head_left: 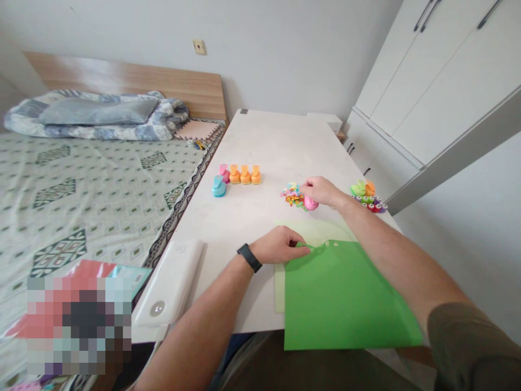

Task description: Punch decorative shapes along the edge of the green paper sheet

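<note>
Left hand [279, 244] lies half-curled, grip unclear, on the hole-punched edge of a green paper sheet [345, 298] on the bench [244, 141], while the right hand [321, 191] closes over a pink craft punch [310, 203] beside a heap of paper cut-outs [293, 194].

Pixelated patch [79, 326] obscures the items at lower left; paper scraps [293, 194] are too small to identify individually; right hand [321, 191] partly covers the pink punch [310, 203]; green sheet [342, 298] conceals part of the table [277, 146]; bed [89, 217] is cut off by the frame's left edge.
</note>
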Action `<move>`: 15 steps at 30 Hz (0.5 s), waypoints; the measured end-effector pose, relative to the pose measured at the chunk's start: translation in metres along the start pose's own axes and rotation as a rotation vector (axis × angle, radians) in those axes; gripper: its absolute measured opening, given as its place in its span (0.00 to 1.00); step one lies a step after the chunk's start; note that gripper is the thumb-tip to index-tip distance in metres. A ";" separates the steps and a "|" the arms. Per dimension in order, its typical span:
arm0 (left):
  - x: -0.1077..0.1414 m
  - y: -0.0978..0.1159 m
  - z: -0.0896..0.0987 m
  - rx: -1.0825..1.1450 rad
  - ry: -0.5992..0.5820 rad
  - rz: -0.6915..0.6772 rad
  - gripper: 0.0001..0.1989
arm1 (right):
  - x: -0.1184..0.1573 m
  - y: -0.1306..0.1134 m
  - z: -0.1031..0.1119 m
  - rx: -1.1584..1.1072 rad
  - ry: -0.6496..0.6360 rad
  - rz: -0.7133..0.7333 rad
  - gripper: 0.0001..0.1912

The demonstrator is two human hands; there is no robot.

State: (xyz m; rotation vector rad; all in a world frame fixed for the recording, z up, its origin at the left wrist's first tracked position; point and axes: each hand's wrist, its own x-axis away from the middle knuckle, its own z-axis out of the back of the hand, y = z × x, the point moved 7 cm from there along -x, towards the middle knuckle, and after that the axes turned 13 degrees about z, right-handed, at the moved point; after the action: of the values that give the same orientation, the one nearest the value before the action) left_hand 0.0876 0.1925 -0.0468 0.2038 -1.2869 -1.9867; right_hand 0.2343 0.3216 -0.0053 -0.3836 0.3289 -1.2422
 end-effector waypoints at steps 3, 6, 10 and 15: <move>0.001 0.002 0.001 -0.001 0.008 0.000 0.23 | -0.012 -0.020 -0.007 -0.072 0.045 0.022 0.11; 0.003 0.003 0.003 -0.005 0.026 -0.004 0.22 | -0.031 -0.053 -0.022 -0.095 0.044 0.103 0.09; 0.003 0.004 0.004 -0.011 0.041 -0.032 0.23 | -0.060 -0.099 -0.052 -0.064 0.010 0.187 0.08; 0.000 0.001 0.002 -0.026 0.049 -0.067 0.19 | -0.093 -0.143 -0.092 -0.026 -0.027 0.249 0.18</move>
State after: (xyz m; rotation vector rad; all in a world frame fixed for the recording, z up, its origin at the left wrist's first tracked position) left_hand 0.0871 0.1937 -0.0455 0.2839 -1.2369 -2.0411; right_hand 0.0453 0.3618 -0.0195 -0.3699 0.3588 -0.9888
